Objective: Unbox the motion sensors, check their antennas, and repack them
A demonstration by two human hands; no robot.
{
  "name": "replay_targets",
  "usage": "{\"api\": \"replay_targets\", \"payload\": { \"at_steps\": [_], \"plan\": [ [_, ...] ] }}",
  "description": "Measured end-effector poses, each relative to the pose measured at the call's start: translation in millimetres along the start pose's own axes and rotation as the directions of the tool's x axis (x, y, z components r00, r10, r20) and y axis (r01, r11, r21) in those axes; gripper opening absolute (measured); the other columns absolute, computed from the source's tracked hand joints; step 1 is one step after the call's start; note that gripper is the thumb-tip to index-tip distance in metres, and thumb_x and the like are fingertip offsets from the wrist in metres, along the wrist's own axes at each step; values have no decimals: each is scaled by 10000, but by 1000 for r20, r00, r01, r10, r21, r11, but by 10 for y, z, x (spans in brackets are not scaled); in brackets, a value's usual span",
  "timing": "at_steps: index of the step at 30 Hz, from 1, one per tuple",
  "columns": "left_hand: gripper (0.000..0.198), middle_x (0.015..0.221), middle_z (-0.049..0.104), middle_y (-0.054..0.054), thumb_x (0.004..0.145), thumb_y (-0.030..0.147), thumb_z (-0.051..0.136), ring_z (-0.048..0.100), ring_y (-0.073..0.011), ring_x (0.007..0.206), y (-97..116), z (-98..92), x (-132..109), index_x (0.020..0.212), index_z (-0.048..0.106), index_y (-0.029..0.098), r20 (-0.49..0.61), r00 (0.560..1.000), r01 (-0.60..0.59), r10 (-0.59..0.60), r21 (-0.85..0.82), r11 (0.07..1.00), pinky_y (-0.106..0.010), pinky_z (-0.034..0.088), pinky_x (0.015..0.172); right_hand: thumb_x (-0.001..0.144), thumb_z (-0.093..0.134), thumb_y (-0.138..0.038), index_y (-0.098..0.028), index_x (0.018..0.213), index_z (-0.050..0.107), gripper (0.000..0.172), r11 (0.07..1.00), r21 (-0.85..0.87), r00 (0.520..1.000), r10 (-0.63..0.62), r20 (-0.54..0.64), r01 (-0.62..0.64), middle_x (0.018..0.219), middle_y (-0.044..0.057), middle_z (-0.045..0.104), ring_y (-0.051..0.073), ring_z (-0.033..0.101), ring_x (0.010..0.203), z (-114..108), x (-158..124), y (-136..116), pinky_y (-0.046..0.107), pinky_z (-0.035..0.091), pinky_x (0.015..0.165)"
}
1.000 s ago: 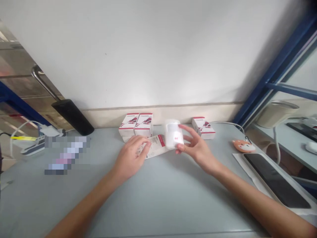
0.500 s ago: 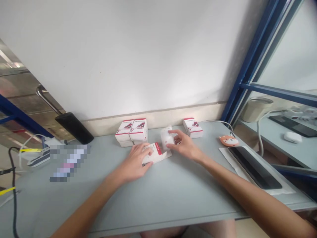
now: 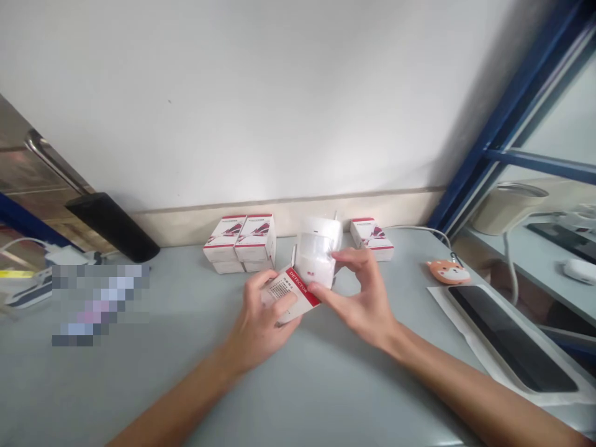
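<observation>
Head view, right hand (image 3: 358,299) curled around white motion detector (image 3: 315,254), left hand (image 3: 261,309) gripping red-banded card (image 3: 293,290) just below it

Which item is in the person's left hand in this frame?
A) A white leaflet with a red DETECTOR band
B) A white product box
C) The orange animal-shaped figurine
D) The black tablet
A: the left hand grips the white leaflet, its red band printed DETECTOR, next to the white detector held by the right hand.
</observation>
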State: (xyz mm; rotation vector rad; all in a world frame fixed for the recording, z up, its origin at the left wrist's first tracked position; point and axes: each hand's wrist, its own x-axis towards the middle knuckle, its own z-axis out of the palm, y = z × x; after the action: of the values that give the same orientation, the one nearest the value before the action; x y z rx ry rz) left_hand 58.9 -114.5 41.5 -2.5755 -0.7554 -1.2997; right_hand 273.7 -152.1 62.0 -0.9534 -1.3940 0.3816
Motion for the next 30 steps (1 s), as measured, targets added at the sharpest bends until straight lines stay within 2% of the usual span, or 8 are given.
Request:
{"api": "replay_targets", "payload": {
  "at_steps": [6, 9, 12, 16, 19, 22, 26, 30],
  "plan": [
    [522, 1088, 427, -56, 786, 112, 832, 530, -229, 1066, 41, 44, -24, 1147, 495, 281, -173, 979, 90, -104, -86, 992, -327, 602, 736, 853, 846, -177, -321, 1219, 562, 485, 979, -8, 971, -203, 129, 205, 1040, 44, 654, 230, 668, 926, -9, -119, -53, 389, 573, 767],
    [571, 1141, 415, -73, 809, 120, 821, 519, -218, 1086, 28, 107, -73, 1245, 490, 282, -210, 967, 111, -144, -159, 981, -325, 601, 757, 856, 820, -130, -323, 1294, 563, 542, 970, 0, 952, -239, 190, 244, 1152, 85, 669, 273, 680, 1054, -44, -110, -45, 429, 587, 821],
    [744, 1166, 414, -75, 803, 157, 841, 521, -216, 1079, 32, 122, -134, 1411, 442, 314, -218, 959, 131, -183, -232, 964, -329, 610, 773, 863, 770, -79, -321, 1341, 563, 575, 966, 11, 945, -254, 204, 258, 1199, 109, 678, 297, 685, 1104, -33, -118, -41, 473, 597, 847],
    [913, 1215, 417, -109, 817, 170, 835, 554, -258, 1136, 74, 1, -133, 1574, 341, 296, -76, 978, 171, -193, -225, 959, -381, 642, 837, 835, 755, -33, -305, 1241, 621, 506, 965, 23, 961, -262, 91, 261, 1083, 86, 707, 279, 695, 987, 21, -157, -48, 462, 595, 788],
    [918, 1241, 428, -126, 862, 195, 814, 586, -260, 1131, 76, -129, -76, 1628, 316, 285, 63, 994, 101, -90, -201, 974, -373, 650, 874, 813, 776, -24, -306, 1190, 644, 489, 964, 31, 964, -264, 16, 263, 1035, 62, 709, 247, 689, 920, 31, -177, -49, 402, 585, 719],
    [964, 1206, 476, -116, 889, 235, 808, 612, -250, 1103, 47, -189, -31, 1675, 254, 288, 83, 996, 59, -38, -265, 962, -356, 656, 873, 808, 810, -53, -320, 1185, 649, 490, 955, -5, 955, -297, 8, 297, 1023, 56, 721, 230, 689, 872, 9, -177, -44, 372, 584, 658],
    [991, 1150, 562, -106, 890, 309, 820, 633, -255, 1018, 31, -154, -44, 1686, 231, 320, 26, 989, 141, -146, -458, 878, -398, 667, 821, 848, 787, -108, -295, 1175, 635, 406, 899, -102, 903, -414, 114, 425, 1055, 77, 735, 223, 701, 841, -36, -132, -63, 375, 602, 646],
    [1073, 1155, 613, -111, 835, 346, 873, 620, -259, 949, 16, -109, -90, 1684, 217, 351, 46, 956, 274, -291, -504, 819, -435, 650, 797, 894, 720, -196, -272, 1031, 633, 179, 850, -205, 856, -415, 307, 485, 1086, 102, 745, 286, 731, 953, -72, -60, -116, 467, 628, 782]
  ]
}}
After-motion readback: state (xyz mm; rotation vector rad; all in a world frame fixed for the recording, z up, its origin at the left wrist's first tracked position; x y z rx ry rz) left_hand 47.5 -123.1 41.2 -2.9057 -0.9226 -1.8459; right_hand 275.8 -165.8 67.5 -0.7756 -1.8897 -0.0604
